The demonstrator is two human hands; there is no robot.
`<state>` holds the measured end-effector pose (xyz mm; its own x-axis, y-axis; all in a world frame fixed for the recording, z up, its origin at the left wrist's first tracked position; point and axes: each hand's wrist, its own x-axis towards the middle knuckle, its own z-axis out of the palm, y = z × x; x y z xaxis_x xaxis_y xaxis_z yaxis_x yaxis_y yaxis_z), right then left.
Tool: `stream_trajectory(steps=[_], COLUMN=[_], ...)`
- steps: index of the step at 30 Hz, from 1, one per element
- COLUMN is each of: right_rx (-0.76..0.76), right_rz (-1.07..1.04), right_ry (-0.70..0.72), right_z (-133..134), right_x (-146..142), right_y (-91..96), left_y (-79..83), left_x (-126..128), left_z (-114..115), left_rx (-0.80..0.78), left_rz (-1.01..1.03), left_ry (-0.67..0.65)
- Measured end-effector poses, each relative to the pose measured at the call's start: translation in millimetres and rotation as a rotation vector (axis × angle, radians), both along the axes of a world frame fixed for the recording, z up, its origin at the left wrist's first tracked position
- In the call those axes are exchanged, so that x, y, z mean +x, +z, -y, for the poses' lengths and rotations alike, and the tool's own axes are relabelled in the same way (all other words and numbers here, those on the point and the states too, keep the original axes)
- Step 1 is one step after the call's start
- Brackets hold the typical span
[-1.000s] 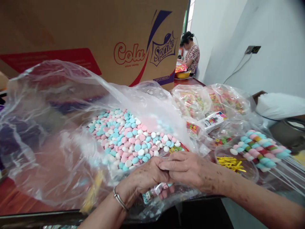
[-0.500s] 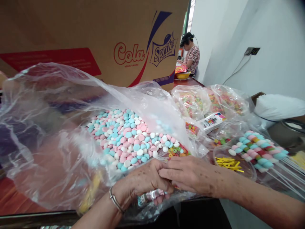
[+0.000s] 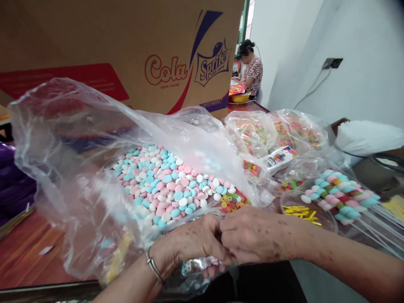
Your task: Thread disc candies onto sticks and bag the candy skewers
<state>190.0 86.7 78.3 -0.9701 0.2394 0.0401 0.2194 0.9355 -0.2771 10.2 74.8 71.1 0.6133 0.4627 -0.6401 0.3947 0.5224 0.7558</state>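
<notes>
My left hand (image 3: pixel 195 240), with a metal bracelet at its wrist, is closed around a small clear plastic packet (image 3: pixel 193 267) with pale blue and pink bits showing. Pressed against its thumb is my right hand (image 3: pixel 252 233), its fingers curled in; whatever they pinch is hidden. Just beyond both hands, a large clear plastic bag (image 3: pixel 75 109) lies spread open around a heap of pink, blue and white button candies (image 3: pixel 170 185). Small coloured ring candies (image 3: pixel 233 202) lie beside that heap, close to my right knuckles.
On the right, a clear round tub (image 3: pixel 332 223) holds yellow twist ties (image 3: pixel 301 213) beside marshmallow sticks (image 3: pixel 341 195). Bags of ring candies (image 3: pixel 252 132) and a stack of printed cards (image 3: pixel 280 159) lie behind. A cardboard box (image 3: pixel 104 42) stands at the back; a person (image 3: pixel 252 71) sits beyond.
My right hand's fingers, stretched over my left hand before, are now curled in beside its thumb. The view has shifted slightly, showing more of the table at left.
</notes>
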Motion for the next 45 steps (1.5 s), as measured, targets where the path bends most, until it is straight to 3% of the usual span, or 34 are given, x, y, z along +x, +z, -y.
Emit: stream_trajectory(steps=[1,3,6,8,10,12,14,18,19,21,23,25,27,28,30,32,33,35,38,40,42,45], right_rx=[0.055,0.169,0.296,0.314,0.266,0.177,0.089,-0.077,-0.132,-0.261,-0.397,-0.507,-0.541,-0.526,-0.473,-0.515,-0.613,-0.942,-1.497,-1.719,-1.791,-1.638], right_rz=[-0.011,-0.058,-0.202,-0.345,-0.513,-0.671,-0.800,-0.984,-1.022,-1.072,-1.066,-1.031,-1.027,-1.043,-1.095,-1.108,-1.092,-1.048,-1.055,-1.080,-1.036,-0.917], right_ry=[-0.058,-0.225,-0.478,-0.593,-0.684,-0.737,-0.749,-0.705,-0.676,-0.634,-0.656,-0.739,-0.805,-0.806,-0.738,-0.650,-0.638,-0.670,-0.635,-0.579,-0.634,-0.707], right_z=[2,2,-5,-13,-21,-25,-22,4,12,26,33,33,31,30,32,38,41,47,51,53,57,64], right_x=[-1,-4,-12,-17,-22,-26,-31,-46,-50,-57,-59,-58,-56,-56,-59,-65,-68,-75,-85,-90,-94,-93], right_y=[-7.5,-23.8,-40.7,-41.9,-36.1,-27.0,-17.9,-6.3,-5.6,-7.2,-11.1,-14.5,-14.8,-13.9,-10.9,-8.9,-8.8,-10.1,-14.0,-17.4,-22.1,-31.0], left_y=[0.0,-1.2,-5.7,-9.3,-12.4,-14.8,-15.9,-6.5,-0.4,14.7,29.2,37.5,37.7,35.4,29.4,24.6,23.2,21.4,18.0,15.4,14.3,14.7], left_x=[1,6,16,20,22,20,16,6,1,-10,-23,-36,-42,-43,-40,-35,-33,-29,-23,-17,-14,-23], left_z=[1,3,4,6,11,21,31,33,30,27,29,36,43,45,45,43,43,46,56,61,65,73], left_rx=[0.115,0.515,1.165,1.489,1.771,1.873,1.632,0.619,0.430,0.261,0.384,0.461,0.440,0.409,0.348,0.328,0.340,0.394,0.513,0.582,0.623,0.553], left_rz=[-0.052,-0.237,-0.589,-0.717,-0.652,-0.458,-0.278,0.120,0.267,0.526,0.711,0.744,0.547,0.408,0.221,0.245,0.308,0.428,0.558,0.644,0.693,0.683], left_ry=[-0.019,-0.015,0.154,0.275,0.407,0.505,0.562,0.816,0.892,0.987,0.992,0.708,0.441,0.413,0.539,0.765,0.871,1.019,1.118,1.139,1.140,1.105])
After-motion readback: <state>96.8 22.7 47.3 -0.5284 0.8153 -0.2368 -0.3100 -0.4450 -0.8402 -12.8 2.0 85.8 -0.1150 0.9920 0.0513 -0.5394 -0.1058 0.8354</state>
